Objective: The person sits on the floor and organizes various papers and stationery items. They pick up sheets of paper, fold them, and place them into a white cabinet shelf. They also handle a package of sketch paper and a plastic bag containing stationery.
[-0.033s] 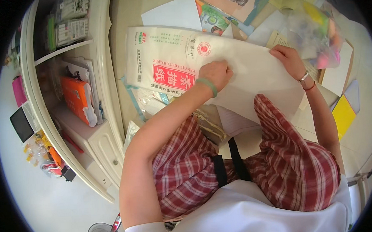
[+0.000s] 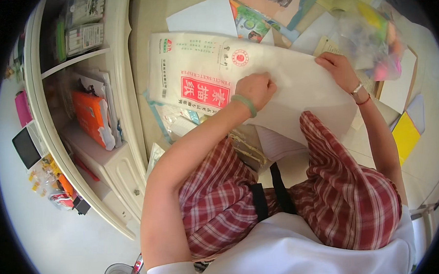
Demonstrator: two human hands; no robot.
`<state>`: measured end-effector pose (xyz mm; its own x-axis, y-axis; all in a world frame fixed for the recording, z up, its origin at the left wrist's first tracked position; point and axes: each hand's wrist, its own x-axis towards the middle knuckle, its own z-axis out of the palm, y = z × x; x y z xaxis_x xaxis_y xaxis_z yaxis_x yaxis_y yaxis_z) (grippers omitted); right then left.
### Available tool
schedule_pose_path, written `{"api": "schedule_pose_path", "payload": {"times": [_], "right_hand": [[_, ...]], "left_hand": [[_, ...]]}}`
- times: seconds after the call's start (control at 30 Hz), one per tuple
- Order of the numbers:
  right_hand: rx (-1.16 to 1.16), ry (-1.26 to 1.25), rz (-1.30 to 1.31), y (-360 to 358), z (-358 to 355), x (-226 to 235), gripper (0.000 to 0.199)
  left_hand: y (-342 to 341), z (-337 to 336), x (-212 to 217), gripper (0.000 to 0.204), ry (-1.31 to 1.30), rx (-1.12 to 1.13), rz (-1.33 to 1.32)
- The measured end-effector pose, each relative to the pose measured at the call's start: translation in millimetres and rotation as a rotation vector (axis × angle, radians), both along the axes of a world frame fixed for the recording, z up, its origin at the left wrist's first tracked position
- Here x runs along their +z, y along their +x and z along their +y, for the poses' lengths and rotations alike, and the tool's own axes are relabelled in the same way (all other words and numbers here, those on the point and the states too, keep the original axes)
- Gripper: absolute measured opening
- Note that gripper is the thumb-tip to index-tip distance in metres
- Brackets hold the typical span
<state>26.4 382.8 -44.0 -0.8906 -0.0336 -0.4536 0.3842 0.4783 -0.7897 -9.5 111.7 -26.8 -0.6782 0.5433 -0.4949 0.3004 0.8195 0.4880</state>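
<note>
A large, flat sketch-paper packet [image 2: 192,64], printed with a red block, lies across the floor papers in front of my knees. Plain white paper [image 2: 295,84] extends from its right side toward my right leg; whether it is inside the packet there, I cannot tell. My left hand [image 2: 256,92], with a green bangle at the wrist, is closed in a fist-like pinch where print meets plain white. Its fingertips are partly hidden. My right hand [image 2: 336,70], wearing a watch and a red cord, grips the white paper's far right edge, thumb on top.
At left stands a white cabinet [image 2: 126,178] whose shelves hold an orange folder [image 2: 92,118] and boxed pens [image 2: 85,37]. Loose sheets, a colourful picture book [image 2: 251,23], a clear bag of bright items [image 2: 377,42] and a yellow folder [image 2: 406,137] surround the packet.
</note>
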Motion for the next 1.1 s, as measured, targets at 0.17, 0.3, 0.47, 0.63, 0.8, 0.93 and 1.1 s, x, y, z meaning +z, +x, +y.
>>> {"api": "schedule_pose_path", "payload": {"times": [0.17,0.3,0.47,0.63,0.8,0.93,1.1], "right_hand": [[-0.034,-0.170,-0.023,-19,-17,-14,0.029],[0.019,-0.328,-0.102,-24,-21,8,0.028],[0.124,-0.472,-0.305,-19,7,-12,0.028],[0.052,-0.509,-0.283,-13,-4,-29,0.026],[0.059,0.114,0.196,1,-27,-28,0.021],[0.515,0.306,0.581,33,-50,6,0.028],[0.805,0.176,0.534,104,-111,15,0.055]], "left_hand": [[1,8,16,0.021,0.123,0.074,0.012],[0,-6,20,0.028,-0.015,0.007,0.004],[29,-31,18,0.041,-0.361,-0.298,-0.169],[46,-59,-7,0.041,-0.407,-0.333,-0.187],[43,-71,-10,0.033,-0.444,-0.272,-0.193],[50,-75,2,0.032,-0.342,-0.170,-0.223],[55,-69,11,0.031,-0.199,-0.078,-0.194]]}}
